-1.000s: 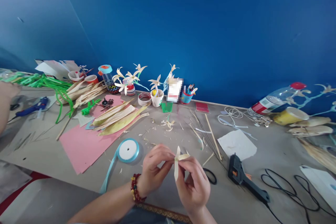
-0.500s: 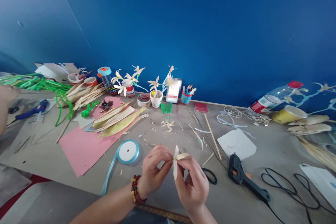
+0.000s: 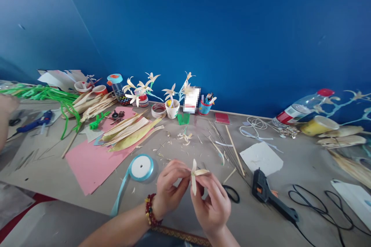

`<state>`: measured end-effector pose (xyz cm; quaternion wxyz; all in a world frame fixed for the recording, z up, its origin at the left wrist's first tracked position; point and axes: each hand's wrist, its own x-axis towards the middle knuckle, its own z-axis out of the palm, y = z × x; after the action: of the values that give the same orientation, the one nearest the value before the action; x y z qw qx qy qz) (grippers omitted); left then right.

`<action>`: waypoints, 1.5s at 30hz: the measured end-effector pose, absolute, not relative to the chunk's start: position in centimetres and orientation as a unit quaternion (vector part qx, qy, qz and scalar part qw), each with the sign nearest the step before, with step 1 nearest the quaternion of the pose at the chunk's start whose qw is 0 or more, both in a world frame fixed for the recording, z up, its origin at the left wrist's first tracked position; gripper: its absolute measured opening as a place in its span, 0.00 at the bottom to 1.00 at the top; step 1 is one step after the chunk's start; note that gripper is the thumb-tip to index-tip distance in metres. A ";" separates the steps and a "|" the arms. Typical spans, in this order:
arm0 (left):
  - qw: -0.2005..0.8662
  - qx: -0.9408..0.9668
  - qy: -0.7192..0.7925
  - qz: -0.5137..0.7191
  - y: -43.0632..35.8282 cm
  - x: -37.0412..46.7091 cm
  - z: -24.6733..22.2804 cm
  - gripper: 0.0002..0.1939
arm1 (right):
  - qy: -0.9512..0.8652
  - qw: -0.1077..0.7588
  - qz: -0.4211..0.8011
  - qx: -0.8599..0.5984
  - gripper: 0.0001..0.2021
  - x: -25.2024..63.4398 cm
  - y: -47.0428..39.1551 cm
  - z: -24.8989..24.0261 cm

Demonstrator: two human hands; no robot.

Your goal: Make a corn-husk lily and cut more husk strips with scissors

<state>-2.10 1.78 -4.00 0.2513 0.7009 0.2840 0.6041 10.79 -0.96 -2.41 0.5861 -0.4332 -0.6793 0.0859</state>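
Wall (image 3: 203,38): one, deep blue, filling the upper half of my head view, with a pale line slanting down its left part.

Worktop (image 3: 304,162): one, grey-brown, its far edge along the wall; a red strip and grey surfaces show below its near left edge.

Pink sheets (image 3: 89,166): overlapping, left of centre, under part of a pile of pale husks (image 3: 130,133).

Green stems (image 3: 58,94): a tangled heap toward the far left corner; near it, at the left edge, another person's hand (image 3: 7,108).

Plastic bottle (image 3: 301,110): red-capped, tilted, toward the far right corner.

Black glue gun (image 3: 272,197): lying right of centre, its cord looping toward the near right corner; a white paper (image 3: 262,158) just beyond.

My hands: both at the near middle, fingers bent. Left hand (image 3: 171,189), beaded bracelet at the wrist, has its fingertips closed at the flower's centre. Right hand (image 3: 213,204) pinches the flower from the other side.

Ribbon spool (image 3: 141,166): light blue, flat, left of my left hand, its tail running to the near edge.

White cup (image 3: 173,111): upright near the far edge, a made flower above it.

Pale flower (image 3: 194,177): narrow petals spread, held between both hands above the worktop.

Scraps (image 3: 165,144): tiny, scattered mid-surface.
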 end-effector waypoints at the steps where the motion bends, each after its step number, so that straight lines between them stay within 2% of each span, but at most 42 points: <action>1: 0.248 0.702 0.285 0.604 1.8 -2.1 -4.0 0.11 | -0.679 0.585 0.084 -0.435 0.10 10.8 -0.9 -2.3; 16: 0.254 0.703 0.296 0.596 1.4 -2.0 -3.8 0.10 | -0.669 0.556 0.104 -0.482 0.07 10.8 -1.3 -2.4; 22: 0.281 0.687 0.297 0.601 1.5 -1.9 -3.8 0.09 | -0.663 0.578 0.140 -0.455 0.08 11.0 -1.2 -2.6; 27: 0.376 0.632 0.340 0.587 1.7 -1.8 -4.6 0.04 | -0.609 0.589 0.228 -0.480 0.06 11.5 -1.5 -2.7; 30: 0.471 0.571 0.375 0.558 1.7 -1.6 -5.0 0.07 | -0.578 0.588 0.257 -0.504 0.03 11.8 -1.5 -2.8; 34: 0.565 0.498 0.380 0.537 1.8 -1.3 -5.0 0.10 | -0.566 0.589 0.277 -0.506 0.04 11.9 -1.3 -2.7; 39: 0.614 0.441 0.374 0.537 2.0 -1.1 -4.4 0.11 | -0.527 0.589 0.347 -0.504 0.08 12.2 -1.0 -2.4; 45: 0.619 0.428 0.385 0.535 2.2 -1.1 -4.4 0.11 | -0.510 0.581 0.406 -0.487 0.10 13.3 -1.4 -2.5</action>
<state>-1.08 2.17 -4.36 0.6186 0.4282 0.3847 0.5348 13.31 -1.44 -2.55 0.5810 -0.4870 -0.5100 0.4064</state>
